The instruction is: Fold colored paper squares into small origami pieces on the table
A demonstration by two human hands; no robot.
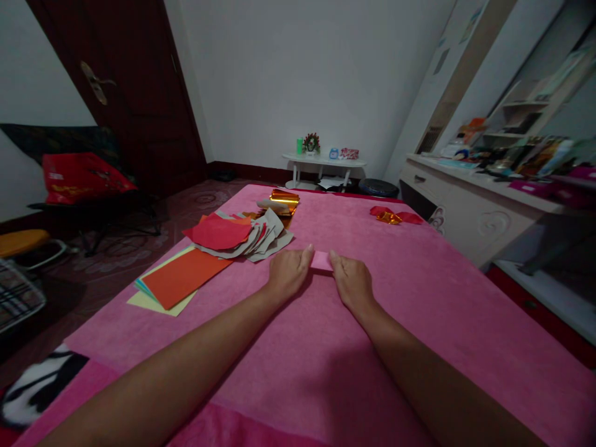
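Between my two hands a small folded piece of pink paper point(321, 261) is stretched level above the pink cloth. My left hand point(289, 272) pinches its left end, thumb on top. At the right end, my right hand point(352, 279) grips it the same way. The fingers beneath the paper are mostly hidden. Left of my left hand lies a loose pile of cut red paper point(221, 231) and grey paper pieces point(269, 236). Nearer to me is a stack of coloured sheets with an orange sheet point(186, 276) on top.
Shiny gold foil point(284, 198) lies behind the paper pile. A red and gold folded piece point(390, 216) rests at the far right of the pink cloth point(419, 310). Beyond stand a small white table point(325, 160) and, to the right, a cluttered dresser point(479, 211).
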